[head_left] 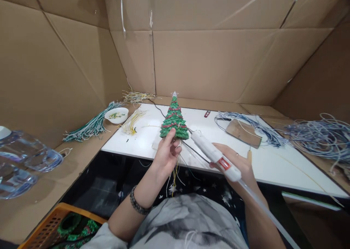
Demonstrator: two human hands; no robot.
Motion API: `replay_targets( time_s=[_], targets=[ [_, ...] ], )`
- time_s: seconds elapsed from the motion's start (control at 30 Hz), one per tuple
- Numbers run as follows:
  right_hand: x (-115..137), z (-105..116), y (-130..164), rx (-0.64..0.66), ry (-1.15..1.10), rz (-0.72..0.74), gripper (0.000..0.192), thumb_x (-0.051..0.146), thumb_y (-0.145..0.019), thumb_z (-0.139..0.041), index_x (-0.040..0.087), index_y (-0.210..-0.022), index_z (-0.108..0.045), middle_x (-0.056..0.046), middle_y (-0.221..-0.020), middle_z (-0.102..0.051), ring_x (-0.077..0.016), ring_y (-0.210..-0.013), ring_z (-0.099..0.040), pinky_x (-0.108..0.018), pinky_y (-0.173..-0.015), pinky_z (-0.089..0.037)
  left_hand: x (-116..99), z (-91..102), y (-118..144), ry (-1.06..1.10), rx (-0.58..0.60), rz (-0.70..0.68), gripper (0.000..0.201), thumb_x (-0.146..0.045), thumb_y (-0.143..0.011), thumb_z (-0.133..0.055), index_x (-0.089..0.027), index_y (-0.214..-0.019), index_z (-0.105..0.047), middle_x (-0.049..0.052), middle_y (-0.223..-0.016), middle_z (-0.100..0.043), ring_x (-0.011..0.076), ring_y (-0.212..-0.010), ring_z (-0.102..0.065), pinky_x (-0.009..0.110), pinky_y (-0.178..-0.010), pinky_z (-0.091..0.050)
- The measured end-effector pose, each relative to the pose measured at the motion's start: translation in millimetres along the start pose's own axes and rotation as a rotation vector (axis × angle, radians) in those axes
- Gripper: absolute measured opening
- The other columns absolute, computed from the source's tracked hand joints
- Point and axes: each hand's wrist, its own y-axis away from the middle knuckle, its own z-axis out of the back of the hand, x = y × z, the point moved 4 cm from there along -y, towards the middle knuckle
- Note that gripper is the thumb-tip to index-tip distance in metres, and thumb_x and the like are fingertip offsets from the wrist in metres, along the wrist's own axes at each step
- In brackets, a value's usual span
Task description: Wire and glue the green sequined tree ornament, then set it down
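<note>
My left hand grips a small green Christmas tree by its base, thumb on the front. Red garland bands wrap the tree and a clear star tops it. White, yellow and green wires dangle from underneath. In my right hand is a white glue gun with a long clear glue stick sticking out of its rear. Its nozzle points at the tree's lower right edge; whether it touches, I cannot tell.
A white bowl holds small bits at the left, beside green-white wires and yellow-white wires. Blue-white wires and a brown board piece lie right. Water bottles and an orange basket are at the left. Cardboard walls surround the table.
</note>
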Motion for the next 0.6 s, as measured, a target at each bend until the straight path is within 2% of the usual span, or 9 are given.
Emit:
replay_targets(
  time_s=[0.13,0.33,0.6],
  targets=[
    [7,-6,-4,0.047,0.034,0.036,0.023,0.025,-0.099,-0.063,0.023,-0.121,-0.066,-0.012,-0.113,-0.077,-0.0267,-0.102,-0.078,-0.035,-0.088,-0.064,1,0.1,1,0.009,-0.01,0.007,0.025,-0.013,-0.081,-0.085,-0.02,-0.068,-0.064,-0.006,-0.059,-0.052,0.0026,-0.044,-0.042,0.012,-0.038,-0.031],
    [12,-10,-8,0.089,0.102,-0.001,0.019,0.018,-0.099,-0.061,0.022,-0.117,-0.063,-0.012,-0.11,-0.075,-0.0235,-0.099,-0.076,-0.03,-0.081,-0.06,1,-2.7,6,-0.009,0.003,-0.004,0.025,-0.011,-0.084,-0.08,-0.02,-0.067,-0.065,-0.005,-0.059,-0.053,0.0025,-0.044,-0.042,0.011,-0.038,-0.033],
    [15,-11,-11,0.075,0.149,0.012,0.011,0.022,-0.101,-0.056,0.023,-0.109,-0.063,-0.01,-0.102,-0.075,-0.0209,-0.087,-0.075,-0.028,-0.07,-0.058,1,-3.1,3,-0.004,-0.031,0.011,0.033,-0.015,-0.07,-0.092,-0.016,-0.07,-0.059,-0.008,-0.061,-0.054,0.0004,-0.042,-0.04,0.01,-0.036,-0.03]
  ],
)
